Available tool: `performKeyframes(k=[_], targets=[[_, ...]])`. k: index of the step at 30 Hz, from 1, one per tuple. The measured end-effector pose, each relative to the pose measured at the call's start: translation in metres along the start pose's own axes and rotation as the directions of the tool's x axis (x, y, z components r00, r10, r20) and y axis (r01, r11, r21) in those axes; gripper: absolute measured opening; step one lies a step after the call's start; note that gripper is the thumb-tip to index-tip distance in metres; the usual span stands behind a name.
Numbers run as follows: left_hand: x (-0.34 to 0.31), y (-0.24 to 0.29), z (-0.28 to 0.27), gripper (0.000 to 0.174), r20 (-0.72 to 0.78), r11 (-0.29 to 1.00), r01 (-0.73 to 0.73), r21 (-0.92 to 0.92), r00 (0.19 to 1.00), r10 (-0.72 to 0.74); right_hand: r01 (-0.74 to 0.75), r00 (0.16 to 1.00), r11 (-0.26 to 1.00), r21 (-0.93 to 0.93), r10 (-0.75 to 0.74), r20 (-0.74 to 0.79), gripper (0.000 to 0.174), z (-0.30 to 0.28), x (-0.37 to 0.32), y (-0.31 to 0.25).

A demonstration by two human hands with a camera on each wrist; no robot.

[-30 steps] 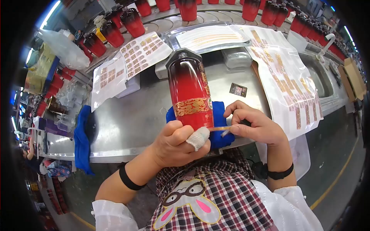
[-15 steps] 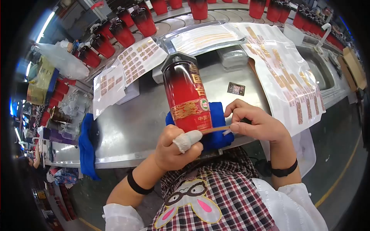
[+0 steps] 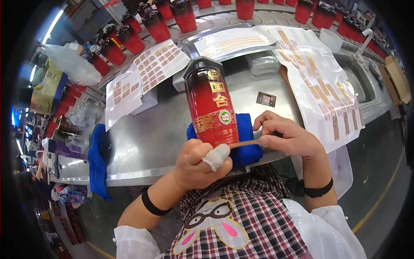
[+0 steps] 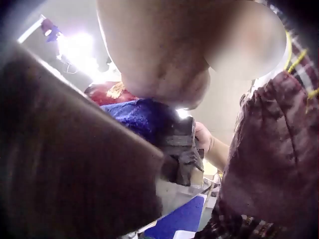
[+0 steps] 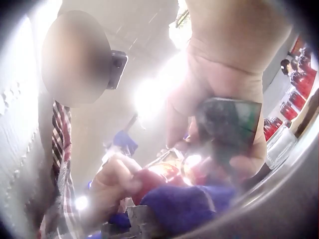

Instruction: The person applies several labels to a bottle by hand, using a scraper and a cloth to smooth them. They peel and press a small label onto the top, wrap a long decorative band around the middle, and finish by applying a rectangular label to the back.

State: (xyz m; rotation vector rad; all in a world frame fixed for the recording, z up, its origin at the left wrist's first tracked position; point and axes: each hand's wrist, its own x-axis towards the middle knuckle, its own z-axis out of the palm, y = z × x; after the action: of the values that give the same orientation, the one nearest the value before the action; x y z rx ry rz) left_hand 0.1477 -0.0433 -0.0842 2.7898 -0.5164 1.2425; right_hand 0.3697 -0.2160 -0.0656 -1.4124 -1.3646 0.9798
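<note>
A red-and-black bottle (image 3: 207, 101) with gold characters lies on a folded blue cloth (image 3: 246, 134), its neck pointing away from me. A thin brownish-gold strip (image 3: 244, 143) runs across beside the bottle's base. My left hand (image 3: 200, 166), with a white cover on one finger, is curled at the base and pinches the strip's left end. On the other side my right hand (image 3: 291, 138) pinches its right end between thumb and forefinger. In the right wrist view the cloth (image 5: 184, 209) lies below the right hand (image 5: 224, 64).
Sheets of gold decals (image 3: 159, 64) lie at the back left, and a larger decal sheet (image 3: 319, 90) at the right. A metal tray (image 3: 233, 42) holds pale strips. A small dark card (image 3: 266, 99) lies on the steel table (image 3: 142, 142). Red bottles (image 3: 183, 15) line the conveyor behind.
The bottle has turned about its length, bringing its gold characters and round green seal from the right side to face up. Both hands keep hold of the strip.
</note>
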Motion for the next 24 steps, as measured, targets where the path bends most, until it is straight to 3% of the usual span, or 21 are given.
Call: performKeyframes(k=[1, 4, 7, 14, 20, 24], targets=[[0.005, -0.001, -0.001, 0.024, 0.009, 0.998, -0.05, 0.038, 0.999, 0.05, 0.041, 0.999, 0.998, -0.037, -0.041, -0.002, 0.021, 0.0, 0.001, 0.002], [0.003, -0.004, 0.0, 0.019, 0.0, 0.996, -0.003, -0.09, 1.0, 0.003, 0.014, 1.0, 1.0, 0.015, -0.014, -0.003, 0.021, 0.002, 0.0, -0.001], [-0.01, 0.002, 0.002, 0.02, -0.018, 0.978, 0.147, -0.145, 0.988, -0.152, -0.012, 1.0, 0.998, 0.069, 0.013, -0.004, 0.022, 0.003, 0.0, 0.003], [0.011, -0.003, -0.001, 0.025, 0.045, 0.997, -0.07, 0.013, 0.997, 0.069, -0.06, 0.998, 0.995, 0.084, 0.059, 0.016, 0.023, 0.006, 0.002, 0.007], [-0.022, 0.0, 0.006, 0.023, 0.03, 0.985, 0.147, -0.091, 0.989, -0.145, -0.073, 0.997, 0.994, 0.086, 0.073, 0.005, 0.024, 0.006, 0.003, 0.005], [0.015, -0.003, -0.01, 0.021, 0.146, 0.998, -0.063, 0.031, 0.988, 0.058, -0.021, 1.0, 0.999, 0.036, 0.021, 0.005, 0.024, 0.006, 0.005, 0.015]])
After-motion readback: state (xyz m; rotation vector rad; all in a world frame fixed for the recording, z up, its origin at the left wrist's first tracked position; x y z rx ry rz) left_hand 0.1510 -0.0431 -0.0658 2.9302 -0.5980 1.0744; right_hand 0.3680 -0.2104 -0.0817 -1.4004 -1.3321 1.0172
